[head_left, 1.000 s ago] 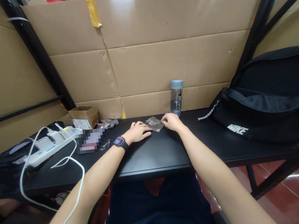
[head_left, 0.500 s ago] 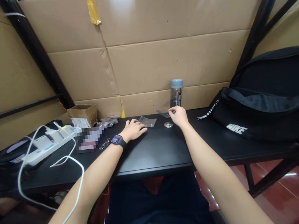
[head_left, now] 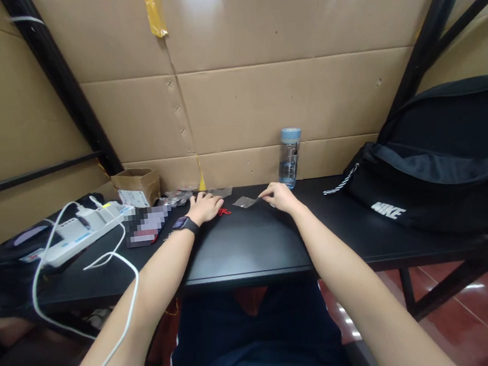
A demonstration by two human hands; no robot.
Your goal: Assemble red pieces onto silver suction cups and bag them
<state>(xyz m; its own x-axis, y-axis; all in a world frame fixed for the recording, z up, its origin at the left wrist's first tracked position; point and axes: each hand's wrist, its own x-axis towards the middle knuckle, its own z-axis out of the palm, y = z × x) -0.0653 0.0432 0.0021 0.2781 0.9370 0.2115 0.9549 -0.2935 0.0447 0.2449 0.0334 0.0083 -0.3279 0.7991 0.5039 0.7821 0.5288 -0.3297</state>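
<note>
My left hand, with a dark smartwatch on its wrist, lies palm down on the black table. Its fingers are spread and the hand is open. A small red cord shows at the fingertips, and a flat clear plastic bag lies just behind them. Thumb and fingers of my right hand pinch the corner of another small clear plastic bag, which extends leftward low over the table. What lies under the right palm is hidden.
Behind my right hand stands a bottle with a blue lid. To the left are a small cardboard box, plastic packets, a blurred-out flat object and a power strip with white cables. A black backpack fills the right side.
My right hand has moved left and nearer with the clear bag. My left hand has shifted left, and the red cord has come into view. The shiny round disc no longer shows.
</note>
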